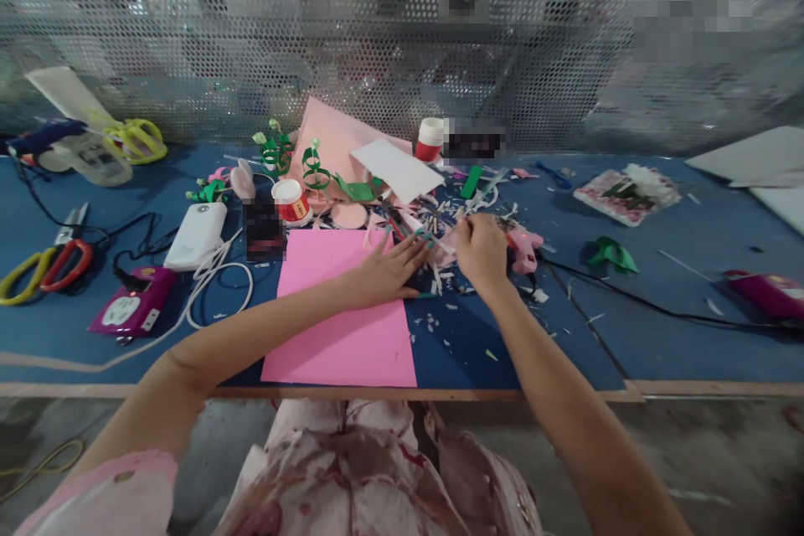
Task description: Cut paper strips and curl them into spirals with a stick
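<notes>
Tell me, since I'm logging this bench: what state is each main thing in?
Pink sheet: flat, partly covered
Left hand: fingers spread on sheet's edge
Right hand: fingers curled, grip unclear
Red-and-yellow-handled scissors: lying down
Near red-and-white cup: upright
Far red-and-white cup: upright
Left purple socket box: cord plugged in
White power bank: lying flat
Green paper strip: coiled
Paper scraps: scattered

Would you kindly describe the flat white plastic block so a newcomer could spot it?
On the blue table, find the flat pink sheet. Left of it, by a looped white cable, lies the rounded white plastic block. Its colour sets it apart from the nearer magenta plastic box.
</notes>
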`<action>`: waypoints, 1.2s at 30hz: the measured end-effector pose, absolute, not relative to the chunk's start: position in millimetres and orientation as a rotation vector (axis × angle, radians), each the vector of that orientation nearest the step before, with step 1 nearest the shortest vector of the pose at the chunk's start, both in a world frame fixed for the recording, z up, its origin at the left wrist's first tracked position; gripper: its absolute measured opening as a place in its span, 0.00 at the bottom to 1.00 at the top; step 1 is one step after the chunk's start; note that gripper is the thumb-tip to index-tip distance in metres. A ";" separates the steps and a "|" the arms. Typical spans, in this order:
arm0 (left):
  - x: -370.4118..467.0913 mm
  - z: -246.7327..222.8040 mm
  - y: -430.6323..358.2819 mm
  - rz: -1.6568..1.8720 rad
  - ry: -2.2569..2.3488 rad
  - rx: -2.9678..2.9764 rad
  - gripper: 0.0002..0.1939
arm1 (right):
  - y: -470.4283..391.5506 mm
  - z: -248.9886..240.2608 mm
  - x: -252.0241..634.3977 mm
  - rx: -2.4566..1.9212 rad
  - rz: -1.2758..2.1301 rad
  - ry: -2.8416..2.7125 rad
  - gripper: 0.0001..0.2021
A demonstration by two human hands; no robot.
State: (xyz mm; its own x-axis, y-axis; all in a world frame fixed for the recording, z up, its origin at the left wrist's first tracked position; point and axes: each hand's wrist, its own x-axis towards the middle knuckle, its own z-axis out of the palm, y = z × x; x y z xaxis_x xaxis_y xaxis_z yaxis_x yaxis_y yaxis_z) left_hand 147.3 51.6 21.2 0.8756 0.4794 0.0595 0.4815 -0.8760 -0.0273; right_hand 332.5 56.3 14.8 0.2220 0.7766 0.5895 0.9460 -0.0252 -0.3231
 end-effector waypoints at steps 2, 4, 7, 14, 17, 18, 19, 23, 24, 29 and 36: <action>136.6 20.9 54.5 -0.071 -0.869 -2.979 0.36 | 55.2 13.2 328.1 -1.865 -0.308 -1.713 0.12; 126.9 20.1 54.4 -0.038 -0.922 -2.992 0.37 | 54.1 11.7 324.0 -1.905 -0.280 -1.784 0.13; 115.0 21.6 45.9 -0.002 -0.955 -3.031 0.39 | 53.2 8.3 319.7 -1.956 -0.287 -1.838 0.13; 93.1 32.7 4.2 0.229 -0.838 -3.203 0.52 | 49.5 4.7 312.4 -1.967 -0.394 -1.788 0.14; 88.8 28.4 -4.6 0.286 -0.784 -3.248 0.53 | 43.2 11.9 304.9 -1.758 -0.436 -1.808 0.22; 88.6 25.7 -5.3 0.259 -0.784 -3.243 0.53 | 40.8 14.0 301.5 -1.646 -0.407 -1.907 0.23; 89.1 22.7 -5.0 0.220 -0.791 -3.234 0.52 | 38.6 15.2 297.8 -1.531 -0.357 -2.039 0.23; 95.1 12.6 0.2 0.068 -0.818 -3.205 0.51 | 34.7 9.7 285.5 -1.299 -0.136 -2.473 0.20; 97.2 11.4 1.7 0.043 -0.832 -3.194 0.51 | 35.5 6.8 284.3 -1.311 -0.093 -2.505 0.20; 108.4 11.8 9.7 -0.020 -0.886 -3.137 0.51 | 44.2 -1.5 288.3 -1.484 -0.057 -2.400 0.22; 99.2 15.9 8.3 -0.060 -0.735 -3.134 0.51 | 53.5 -3.7 296.9 -1.524 -0.108 -2.306 0.20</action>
